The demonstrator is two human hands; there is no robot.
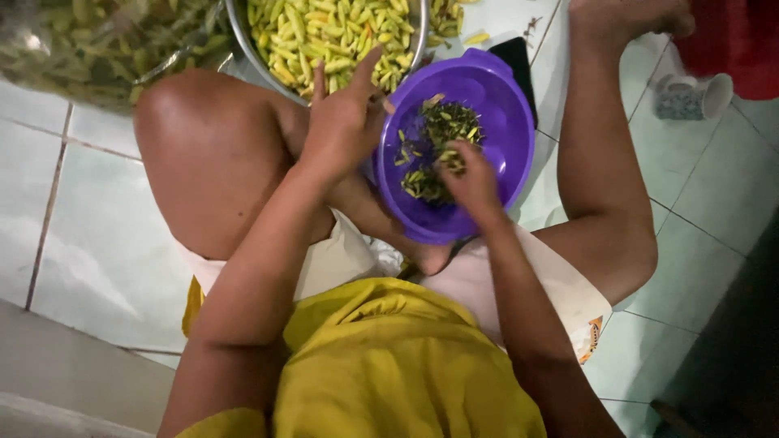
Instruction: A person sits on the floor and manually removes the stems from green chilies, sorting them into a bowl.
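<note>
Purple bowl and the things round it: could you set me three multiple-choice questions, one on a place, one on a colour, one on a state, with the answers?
1. Where is the right hand?
A. inside the purple bowl, on the green scraps
B. flat on the tiled floor
C. on the cup

2. What colour is most of what fills the metal bowl?
A. red
B. pale yellow-green
C. brown

3. How is the left hand held?
A. closed in a fist
B. fingers spread, by the purple bowl's rim
C. wrapped round a knife

Answers:
1 A, the fingers are down among the scraps in the bowl.
2 B, the chillies in it look pale yellow-green.
3 B, the thumb and fingers are spread apart and no knife shows.
</note>
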